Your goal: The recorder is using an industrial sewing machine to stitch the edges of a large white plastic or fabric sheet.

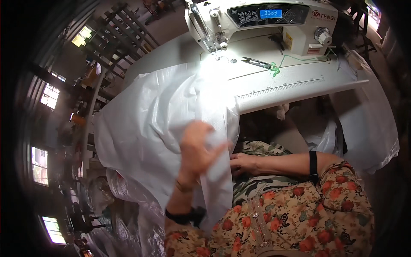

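A large glossy white sheet (141,115), fabric or plastic, spreads over the left of the sewing table and hangs down toward my lap. Its upper right part lies in the bright lamp light under the needle area of the sewing machine (265,23). My left hand (198,147), blurred by motion, is over the sheet, thumb apart from the fingers. Lower and to the right, my right hand (243,163) is closed at the sheet's hanging right edge; its fingertips are partly hidden behind that edge.
On the table lie thread snips (257,63) and a tangle of green thread (275,70), with a printed ruler scale (280,88) along the front. More white material (364,115) hangs at the right. Clear plastic (132,214) is bunched at lower left; racks (124,30) stand behind.
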`<state>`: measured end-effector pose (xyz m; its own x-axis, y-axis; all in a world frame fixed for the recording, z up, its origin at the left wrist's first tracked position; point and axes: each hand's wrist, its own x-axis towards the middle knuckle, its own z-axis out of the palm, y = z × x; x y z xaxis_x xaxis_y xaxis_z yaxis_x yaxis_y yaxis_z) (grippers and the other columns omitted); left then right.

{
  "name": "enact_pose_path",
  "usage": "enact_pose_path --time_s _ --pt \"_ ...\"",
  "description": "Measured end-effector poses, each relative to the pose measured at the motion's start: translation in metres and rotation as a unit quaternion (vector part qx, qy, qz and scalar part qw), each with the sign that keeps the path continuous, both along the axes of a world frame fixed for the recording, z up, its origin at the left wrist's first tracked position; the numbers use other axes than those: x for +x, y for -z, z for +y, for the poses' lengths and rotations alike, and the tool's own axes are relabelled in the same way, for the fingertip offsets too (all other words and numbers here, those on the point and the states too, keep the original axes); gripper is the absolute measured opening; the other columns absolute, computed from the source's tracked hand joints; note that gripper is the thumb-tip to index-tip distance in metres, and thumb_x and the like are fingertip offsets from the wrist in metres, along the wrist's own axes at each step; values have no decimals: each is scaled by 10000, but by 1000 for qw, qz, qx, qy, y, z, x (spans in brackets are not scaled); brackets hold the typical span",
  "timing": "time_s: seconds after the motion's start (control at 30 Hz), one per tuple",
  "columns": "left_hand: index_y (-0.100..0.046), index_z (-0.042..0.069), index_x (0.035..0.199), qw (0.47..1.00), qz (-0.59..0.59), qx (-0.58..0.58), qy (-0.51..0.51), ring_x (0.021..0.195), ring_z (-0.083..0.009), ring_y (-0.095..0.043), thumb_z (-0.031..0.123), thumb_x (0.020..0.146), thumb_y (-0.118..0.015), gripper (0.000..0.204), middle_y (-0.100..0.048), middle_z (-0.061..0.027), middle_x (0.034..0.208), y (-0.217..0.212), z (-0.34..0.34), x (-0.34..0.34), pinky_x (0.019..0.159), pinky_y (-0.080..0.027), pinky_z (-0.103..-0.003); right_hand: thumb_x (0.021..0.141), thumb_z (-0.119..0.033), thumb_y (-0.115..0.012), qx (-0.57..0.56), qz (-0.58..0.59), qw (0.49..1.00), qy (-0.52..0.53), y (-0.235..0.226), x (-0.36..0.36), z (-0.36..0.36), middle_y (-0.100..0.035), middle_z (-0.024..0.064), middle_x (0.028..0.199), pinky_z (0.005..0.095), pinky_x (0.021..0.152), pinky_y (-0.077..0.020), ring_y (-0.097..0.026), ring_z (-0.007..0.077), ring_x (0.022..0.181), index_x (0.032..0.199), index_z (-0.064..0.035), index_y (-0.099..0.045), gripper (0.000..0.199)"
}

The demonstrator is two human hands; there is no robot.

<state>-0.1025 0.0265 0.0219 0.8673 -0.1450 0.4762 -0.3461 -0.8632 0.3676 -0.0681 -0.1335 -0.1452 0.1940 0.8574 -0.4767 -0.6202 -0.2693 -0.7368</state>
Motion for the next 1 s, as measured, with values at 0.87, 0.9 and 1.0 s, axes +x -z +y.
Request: enact_pose_path --time_s 0.87,0.9,1.0 --pt "-586 15 1020 759 176 -625 -49 765 -11 -564 71 978 -550 79 -628 13 910 -21 -33 -96 681 -456 -160 973 -390 -599 116 48 984 128 -65 -5 -62 -620 111 1121 301 780 -561 -674 158 908 1330 -42 -404 535" --pt "-586 21 1009 749 176 -636 -52 750 -8 -560 75 975 -564 67 -622 21 895 -22 -35 -94 669 -451 -156 977 -423 -579 126 34 978 166 -60 -2 -59 -604 112 1175 329 822 -547 -671 171 936 1356 -55 -400 557" --pt "-584 31 1002 740 180 -645 -59 722 -9 -563 76 966 -593 58 -625 26 871 -18 -33 -92 642 -453 -155 987 -480 -530 161 28 969 186 -64 -1 -56 -621 96 1202 389 927 -497 -657 196 1003 1394 -68 -406 592"
